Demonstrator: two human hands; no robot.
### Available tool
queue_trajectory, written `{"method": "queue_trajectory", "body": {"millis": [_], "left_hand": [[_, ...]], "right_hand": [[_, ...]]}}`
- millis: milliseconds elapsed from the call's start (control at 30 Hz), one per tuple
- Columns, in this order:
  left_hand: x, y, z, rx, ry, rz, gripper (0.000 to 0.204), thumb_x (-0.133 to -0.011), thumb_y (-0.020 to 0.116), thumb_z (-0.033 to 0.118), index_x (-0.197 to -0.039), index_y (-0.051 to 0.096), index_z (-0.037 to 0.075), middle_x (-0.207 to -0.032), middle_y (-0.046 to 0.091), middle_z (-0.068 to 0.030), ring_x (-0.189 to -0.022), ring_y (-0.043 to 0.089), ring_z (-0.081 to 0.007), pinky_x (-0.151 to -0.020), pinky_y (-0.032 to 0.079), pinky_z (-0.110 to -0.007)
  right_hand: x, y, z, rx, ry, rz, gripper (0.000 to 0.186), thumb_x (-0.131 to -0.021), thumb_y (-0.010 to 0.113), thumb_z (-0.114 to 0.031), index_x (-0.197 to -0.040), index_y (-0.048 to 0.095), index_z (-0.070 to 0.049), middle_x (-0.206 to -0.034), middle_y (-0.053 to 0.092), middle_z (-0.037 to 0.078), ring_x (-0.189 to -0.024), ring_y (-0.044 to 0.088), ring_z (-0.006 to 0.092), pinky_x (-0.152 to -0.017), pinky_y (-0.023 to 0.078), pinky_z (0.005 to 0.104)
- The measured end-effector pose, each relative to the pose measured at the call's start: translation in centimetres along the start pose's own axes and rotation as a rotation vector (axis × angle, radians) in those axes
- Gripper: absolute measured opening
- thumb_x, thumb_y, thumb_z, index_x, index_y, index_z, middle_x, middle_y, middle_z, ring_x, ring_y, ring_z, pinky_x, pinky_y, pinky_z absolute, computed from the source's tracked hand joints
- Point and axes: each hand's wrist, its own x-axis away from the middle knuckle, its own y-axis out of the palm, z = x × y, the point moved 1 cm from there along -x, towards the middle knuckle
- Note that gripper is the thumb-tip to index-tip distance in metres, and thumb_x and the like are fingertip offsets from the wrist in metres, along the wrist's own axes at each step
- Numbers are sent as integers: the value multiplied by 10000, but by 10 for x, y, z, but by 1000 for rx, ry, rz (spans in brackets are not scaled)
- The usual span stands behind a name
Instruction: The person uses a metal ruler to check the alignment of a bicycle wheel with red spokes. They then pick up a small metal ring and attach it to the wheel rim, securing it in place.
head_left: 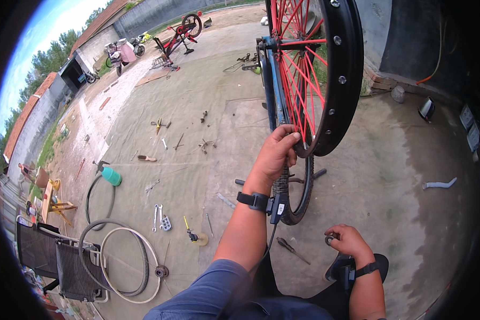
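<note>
A bicycle wheel with a wide black rim point(346, 69) and red spokes point(289, 69) stands upright in front of me, carried by an upturned bike with a blue frame point(271, 85). My left hand point(277, 153) is closed at the rim's lower edge, its thumb and fingers pinching the end of a red spoke. Lower right, my right hand point(353, 243) is closed round a small round metal piece point(330, 239), held away from the wheel. Its exact kind does not show. Below the rim is the bike's other wheel with a black tyre point(302, 205).
Screwdriver point(290, 248), wrenches point(157, 217) and a spray bottle point(196, 234) lie or stand on the ground. Left are loose tyres point(144, 266), a teal container point(111, 176) and a folding chair point(77, 269). A red upturned bike point(176, 40) stands farther off. A pale curved piece point(440, 184) lies right.
</note>
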Motion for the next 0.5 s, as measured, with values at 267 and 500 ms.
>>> {"method": "queue_trajectory", "body": {"millis": [267,500], "left_hand": [[0,0,0,5,5,-5,355,-974,697,270,-1227,592,44,-757,637,-2,-469,564,-79,-435,401,-214],[1,1,0,19,-3,-1,354,-973,700,273,-1223,590,47,-762,636,-1,-471,565,-78,-436,403,-212]], "right_hand": [[1,0,2,8,-20,1,292,-796,699,-152,-1074,756,-83,-904,706,143,-845,673,308,-783,547,402],[1,2,7,-9,-19,4,290,-792,712,-151,-1072,757,-89,-869,694,134,-804,663,296,-757,541,398]]}}
